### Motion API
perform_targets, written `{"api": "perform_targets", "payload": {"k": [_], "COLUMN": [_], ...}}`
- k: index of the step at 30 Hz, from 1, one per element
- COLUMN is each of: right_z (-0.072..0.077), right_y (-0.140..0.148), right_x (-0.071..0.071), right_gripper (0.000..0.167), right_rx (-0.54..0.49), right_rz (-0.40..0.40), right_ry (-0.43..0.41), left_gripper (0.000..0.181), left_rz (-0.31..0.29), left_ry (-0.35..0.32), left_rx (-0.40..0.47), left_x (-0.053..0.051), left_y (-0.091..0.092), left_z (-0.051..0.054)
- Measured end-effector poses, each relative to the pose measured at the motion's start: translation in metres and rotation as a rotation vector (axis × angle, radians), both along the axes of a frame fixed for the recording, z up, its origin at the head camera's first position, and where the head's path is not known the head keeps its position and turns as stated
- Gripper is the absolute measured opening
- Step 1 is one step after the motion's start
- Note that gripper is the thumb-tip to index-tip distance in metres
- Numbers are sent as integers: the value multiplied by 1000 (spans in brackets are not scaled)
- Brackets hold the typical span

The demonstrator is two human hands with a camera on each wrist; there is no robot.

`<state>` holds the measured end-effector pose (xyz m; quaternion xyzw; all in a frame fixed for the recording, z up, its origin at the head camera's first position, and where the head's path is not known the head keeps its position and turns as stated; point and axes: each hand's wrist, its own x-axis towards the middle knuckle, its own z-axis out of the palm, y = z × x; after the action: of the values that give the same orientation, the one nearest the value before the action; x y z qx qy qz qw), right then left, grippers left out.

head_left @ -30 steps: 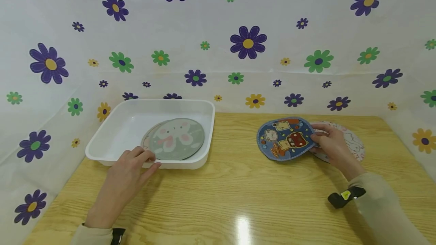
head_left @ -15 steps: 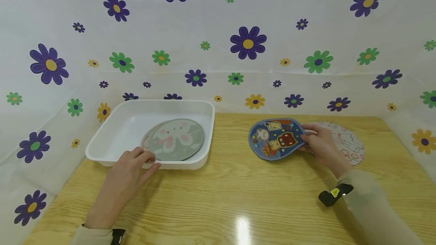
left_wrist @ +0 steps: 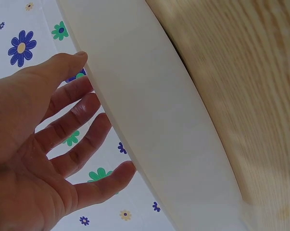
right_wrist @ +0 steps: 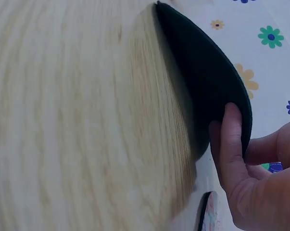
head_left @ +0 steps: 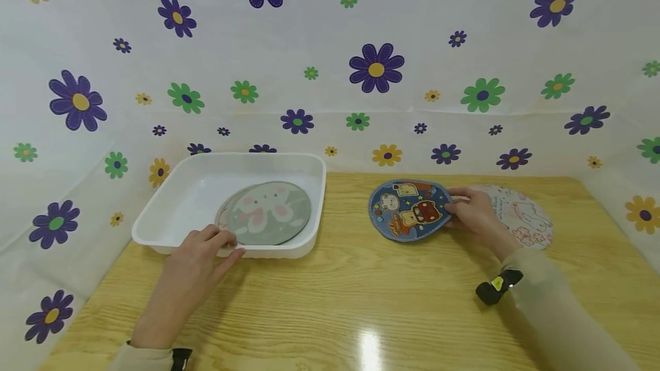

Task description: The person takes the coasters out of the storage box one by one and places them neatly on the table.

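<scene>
My right hand (head_left: pixel 476 213) pinches the right edge of a round blue mouse pad (head_left: pixel 407 210) with cartoon figures, thumb on one face and fingers on the other. In the right wrist view the pad's dark underside (right_wrist: pixel 202 72) slants over the wooden tabletop. Partly behind that hand lies a white and pink mouse pad (head_left: pixel 526 219) with a rabbit drawing. My left hand (head_left: pixel 193 273) holds the front rim of a white plastic tub (head_left: pixel 304 251), fingertips over the rim. Inside the tub, a grey-green rabbit mouse pad (head_left: pixel 268 213) overlaps a pinkish pad (head_left: pixel 223 213), mostly hidden.
The wooden table (head_left: pixel 340 296) spreads between the tub and the pads on the right. A flower-printed white cloth (head_left: pixel 330 33) stands behind the table and along both sides. A light reflection shows near the table's front.
My right hand has carried the blue mouse pad leftward, away from the white and pink pad, which is more exposed now. My left hand has stayed at the tub's rim.
</scene>
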<state>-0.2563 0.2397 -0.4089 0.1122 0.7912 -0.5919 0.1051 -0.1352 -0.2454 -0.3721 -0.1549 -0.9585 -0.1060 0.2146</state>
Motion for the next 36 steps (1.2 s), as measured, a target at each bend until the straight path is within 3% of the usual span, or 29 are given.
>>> {"api": "perform_targets", "payload": {"k": [10, 14, 22, 30, 36], "right_z": [4, 6, 7, 5, 2], "right_y": [14, 18, 24, 24, 22], "right_x": [-10, -13, -16, -14, -14], "right_gripper": [47, 46, 44, 41, 40], "right_rx": [303, 372, 435, 471, 490], "right_rz": [110, 135, 176, 191, 195], "right_ry": [89, 100, 124, 146, 157], "left_gripper": [16, 17, 17, 15, 15], "left_rz": [-1, 2, 12, 24, 25], "left_ry": [23, 27, 15, -38, -20], "left_rx": [2, 1, -1, 10, -1], "left_x": [0, 0, 0, 0, 1], "left_y": [3, 3, 5, 4, 4], "left_z": [0, 0, 1, 1, 1]}}
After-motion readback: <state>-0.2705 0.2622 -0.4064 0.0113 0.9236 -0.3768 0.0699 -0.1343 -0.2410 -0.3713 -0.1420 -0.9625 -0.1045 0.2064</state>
